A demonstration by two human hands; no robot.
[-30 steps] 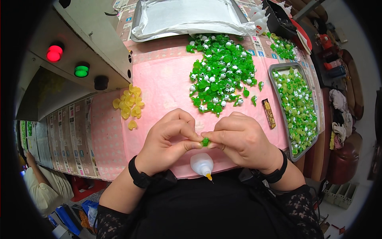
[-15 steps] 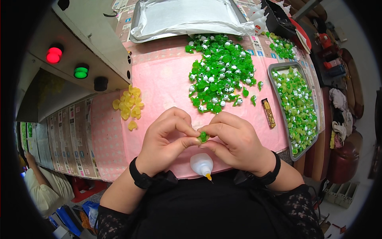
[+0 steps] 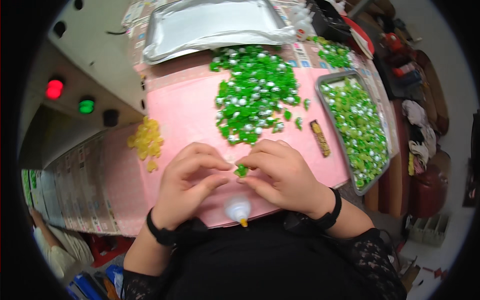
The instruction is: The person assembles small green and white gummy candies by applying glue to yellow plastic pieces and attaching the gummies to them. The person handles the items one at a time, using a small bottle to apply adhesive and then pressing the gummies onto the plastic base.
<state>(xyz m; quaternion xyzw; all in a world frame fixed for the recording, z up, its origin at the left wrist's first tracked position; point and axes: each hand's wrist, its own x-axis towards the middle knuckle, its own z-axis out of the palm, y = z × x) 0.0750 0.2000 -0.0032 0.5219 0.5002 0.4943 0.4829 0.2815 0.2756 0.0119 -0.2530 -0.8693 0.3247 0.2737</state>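
Between the thumb and index finger of my right hand [image 3: 290, 175] is a small translucent green plastic figure [image 3: 241, 170]. My left hand [image 3: 186, 176] is just beside it, thumb and index finger parted, with nothing visible between them. Below the hands, near the table's front edge, a white squeeze bottle [image 3: 237, 208] has its yellow tip toward me. Beyond my fingers spreads a heap of green pieces with white eyeball-like parts [image 3: 256, 95]. A small pile of yellow translucent pieces [image 3: 146, 138] lies to the left. Motion blurs fine detail.
A metal tray [image 3: 322, 87] full of green and white pieces stands at right, beside a narrow dark-and-gold item [image 3: 320, 138]. At the back lies a paper-lined tray [image 3: 215, 25]. A machine with red and green lights [image 3: 86, 106] rises at left; another person's arm [image 3: 42, 227] shows far left.
My left fingers have come away from the green figure, leaving it in my right hand. The whole view has shifted, so the table's things appear farther left.
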